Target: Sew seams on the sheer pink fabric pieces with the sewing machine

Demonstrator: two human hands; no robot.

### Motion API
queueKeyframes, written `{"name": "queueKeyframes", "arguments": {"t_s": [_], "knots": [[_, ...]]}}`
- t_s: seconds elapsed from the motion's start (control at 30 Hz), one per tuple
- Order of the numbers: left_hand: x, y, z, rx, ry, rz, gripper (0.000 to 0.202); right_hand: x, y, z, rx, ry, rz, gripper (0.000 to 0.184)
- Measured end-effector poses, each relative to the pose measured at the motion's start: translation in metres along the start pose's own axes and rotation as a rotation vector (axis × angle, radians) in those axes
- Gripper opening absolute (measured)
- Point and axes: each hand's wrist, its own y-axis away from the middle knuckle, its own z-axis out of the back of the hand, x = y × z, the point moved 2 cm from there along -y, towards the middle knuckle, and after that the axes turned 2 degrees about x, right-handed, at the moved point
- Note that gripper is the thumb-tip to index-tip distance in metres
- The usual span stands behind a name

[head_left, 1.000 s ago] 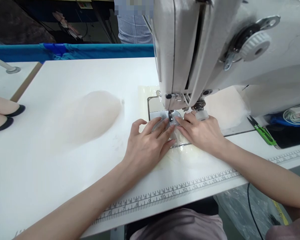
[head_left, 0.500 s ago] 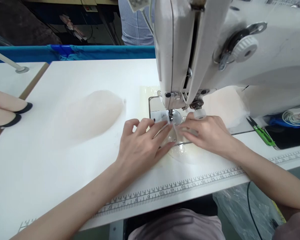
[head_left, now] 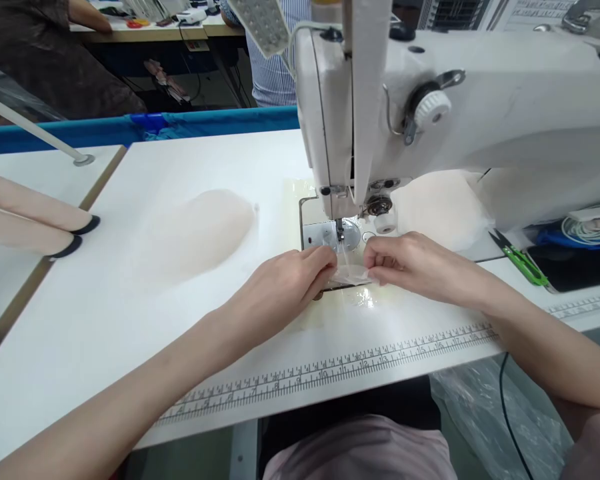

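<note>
A small piece of thin, see-through white fabric point(head_left: 351, 274) stretches between my two hands, just in front of the presser foot point(head_left: 339, 230). My left hand point(head_left: 293, 280) pinches its left end, fingers curled together. On the other end my right hand point(head_left: 400, 263) is closed, thumb against fingertips. Above them stands the white sewing machine point(head_left: 450, 127), its needle area over the metal plate point(head_left: 316, 233). Sheer pale beige fabric pieces lie on the table, one piece point(head_left: 215, 230) to the left and another piece point(head_left: 443, 207) under the machine arm.
Green-handled snips point(head_left: 523, 262) lie at the right beside a dark flat object point(head_left: 555, 268). A printed ruler point(head_left: 325, 380) runs along the table's front edge. Two beige padded bars with black ends point(head_left: 45, 213) jut in from the left. Other people are across the blue cloth rail point(head_left: 220, 123).
My left fingers, spread flat by the presser foot before, have curled into a pinch. Both hands have drawn the sheer piece toward me, away from the foot. The view has shifted.
</note>
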Motion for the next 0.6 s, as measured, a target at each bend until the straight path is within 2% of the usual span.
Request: {"name": "queueKeyframes", "arguments": {"t_s": [0.07,0.13,0.23,0.33,0.4,0.5,0.6], "knots": [[0.000,-0.007,0.002,0.022,0.011,0.033,0.021,0.001,-0.002,-0.003,-0.036,0.086,0.030,0.009],[0.003,-0.016,0.003,0.048,0.008,0.050,0.027,0.002,-0.003,-0.006,-0.091,0.157,0.058,0.011],[0.008,-0.027,0.004,0.083,0.064,0.042,0.019,0.001,-0.005,-0.009,-0.310,0.215,0.082,0.019],[0.014,-0.034,0.007,0.097,0.187,0.012,0.026,-0.001,-0.007,-0.010,-0.495,0.251,0.100,0.019],[0.017,-0.034,0.010,0.111,0.265,-0.015,0.029,-0.003,-0.009,-0.011,-0.494,0.248,0.094,0.020],[0.019,-0.032,0.012,0.122,0.347,-0.048,0.036,-0.003,-0.010,-0.011,-0.428,0.234,0.061,0.019],[0.018,-0.026,0.007,0.113,0.402,-0.076,0.040,0.000,-0.008,-0.012,-0.358,0.262,0.043,0.017]]}}
